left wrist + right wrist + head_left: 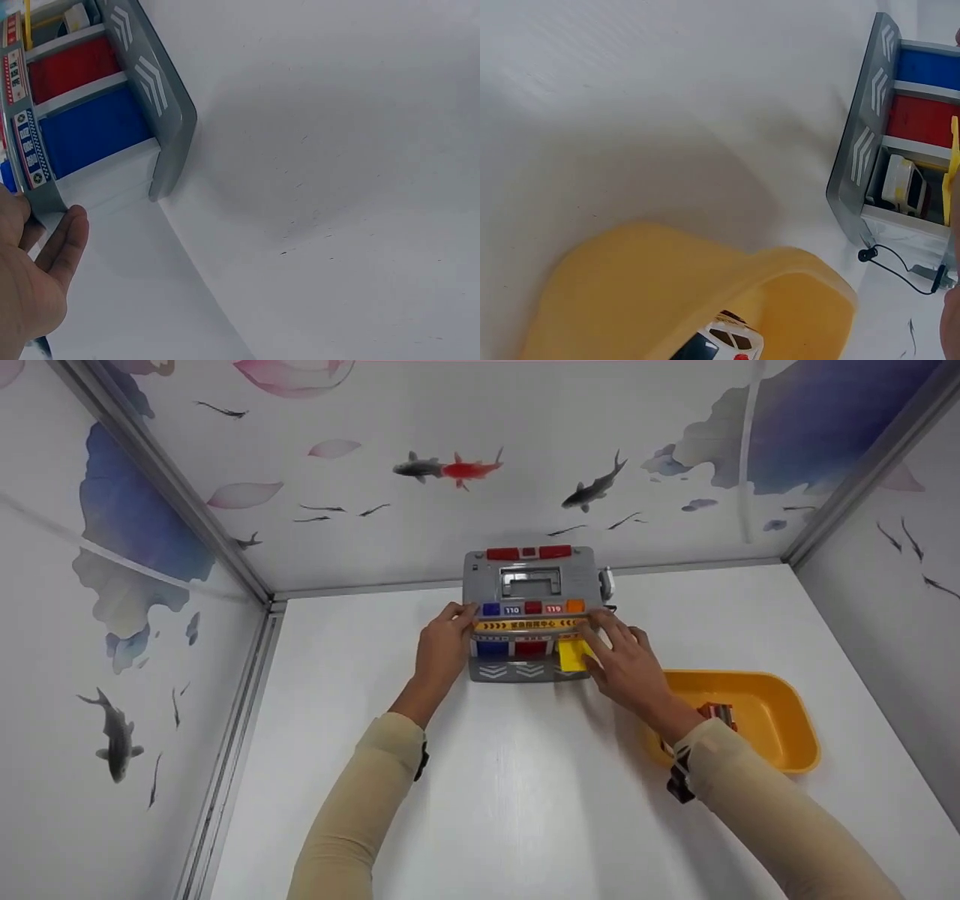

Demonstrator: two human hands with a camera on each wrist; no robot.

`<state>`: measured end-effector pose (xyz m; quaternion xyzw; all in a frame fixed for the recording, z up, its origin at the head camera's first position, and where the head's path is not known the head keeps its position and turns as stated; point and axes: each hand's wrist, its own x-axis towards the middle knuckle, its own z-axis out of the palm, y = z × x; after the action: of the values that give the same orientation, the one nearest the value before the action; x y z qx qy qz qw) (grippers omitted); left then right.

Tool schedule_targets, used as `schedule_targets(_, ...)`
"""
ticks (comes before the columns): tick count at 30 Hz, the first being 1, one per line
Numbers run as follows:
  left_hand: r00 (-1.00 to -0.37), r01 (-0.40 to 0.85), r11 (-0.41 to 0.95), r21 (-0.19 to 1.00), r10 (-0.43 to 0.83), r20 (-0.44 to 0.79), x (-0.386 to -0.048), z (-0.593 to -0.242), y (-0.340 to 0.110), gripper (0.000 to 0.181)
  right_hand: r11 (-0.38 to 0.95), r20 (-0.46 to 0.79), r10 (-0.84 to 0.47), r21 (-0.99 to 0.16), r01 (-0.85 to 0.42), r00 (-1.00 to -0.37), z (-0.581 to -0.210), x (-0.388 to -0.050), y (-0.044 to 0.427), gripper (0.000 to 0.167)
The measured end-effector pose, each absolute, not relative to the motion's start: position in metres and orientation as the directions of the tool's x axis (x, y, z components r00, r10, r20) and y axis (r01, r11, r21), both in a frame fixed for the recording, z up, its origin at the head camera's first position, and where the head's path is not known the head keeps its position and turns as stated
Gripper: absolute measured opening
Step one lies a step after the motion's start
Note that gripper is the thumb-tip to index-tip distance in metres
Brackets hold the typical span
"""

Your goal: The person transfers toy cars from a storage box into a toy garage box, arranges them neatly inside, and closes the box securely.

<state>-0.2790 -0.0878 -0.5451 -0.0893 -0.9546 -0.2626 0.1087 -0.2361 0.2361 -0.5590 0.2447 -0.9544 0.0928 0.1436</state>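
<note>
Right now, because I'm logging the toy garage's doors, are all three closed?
No, the yellow door stands open, with a white toy vehicle visible inside the toy garage.

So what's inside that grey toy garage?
Behind the open yellow door sits a white toy vehicle; anything deeper in there is hidden. The blue door and red door are shut, so whatever may be behind them can't be seen.
</note>
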Motion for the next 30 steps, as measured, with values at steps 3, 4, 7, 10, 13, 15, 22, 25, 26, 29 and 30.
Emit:
schedule_targets(3, -0.96, 0.232, 0.846, 0.481, 0.117, 0.256, -0.279, -0.545, -0.088, 0.037, 0.866, 0.302, -0.447, -0.091, -0.492, -0.842, -0.559, -0.239, 0.235, 0.07)
schedule_targets(4, -0.959, 0.233, 0.845, 0.482, 0.118, 0.258, -0.279, -0.545, -0.088, 0.037, 0.867, 0.298, -0.447, -0.088, -0.49, -0.843, -0.559, -0.24, 0.234, 0.071)
schedule_targets(7, -0.957, 0.239, 0.839, 0.489, 0.119, 0.264, -0.278, -0.543, -0.088, 0.038, 0.874, 0.282, -0.442, -0.079, -0.479, -0.852, -0.555, -0.244, 0.231, 0.075)
schedule_targets(10, -0.958, 0.238, 0.835, 0.496, 0.117, 0.263, -0.278, -0.542, -0.088, 0.038, 0.882, 0.264, -0.427, -0.088, -0.462, -0.865, -0.554, -0.246, 0.228, 0.078)
schedule_targets(13, -0.959, 0.236, 0.836, 0.495, 0.118, 0.258, -0.278, -0.543, -0.089, 0.038, 0.888, 0.247, -0.412, -0.106, -0.447, -0.877, -0.555, -0.249, 0.226, 0.082)
schedule_targets(15, -0.956, 0.246, 0.838, 0.486, 0.128, 0.263, -0.279, -0.544, -0.089, 0.038, 0.888, 0.246, -0.408, -0.115, -0.445, -0.879, -0.556, -0.251, 0.223, 0.084)
schedule_targets(22, -0.947, 0.266, 0.846, 0.463, 0.14, 0.289, -0.28, -0.548, -0.092, 0.039, 0.879, 0.25, -0.41, -0.147, -0.453, -0.877, -0.558, -0.259, 0.215, 0.09)
schedule_targets(25, -0.948, 0.268, 0.84, 0.472, 0.143, 0.285, -0.279, -0.547, -0.091, 0.039, 0.886, 0.233, -0.395, -0.159, -0.436, -0.889, -0.559, -0.26, 0.214, 0.088)
schedule_targets(26, -0.949, 0.268, 0.838, 0.476, 0.143, 0.282, -0.279, -0.547, -0.091, 0.039, 0.889, 0.226, -0.389, -0.161, -0.428, -0.893, -0.559, -0.26, 0.214, 0.087)
schedule_targets(29, -0.953, 0.257, 0.838, 0.482, 0.137, 0.271, -0.278, -0.546, -0.09, 0.039, 0.897, 0.207, -0.374, -0.167, -0.409, -0.904, -0.561, -0.26, 0.214, 0.084)
schedule_targets(30, -0.954, 0.254, 0.84, 0.48, 0.136, 0.268, -0.278, -0.546, -0.089, 0.039, 0.899, 0.204, -0.37, -0.167, -0.404, -0.906, -0.561, -0.261, 0.214, 0.083)
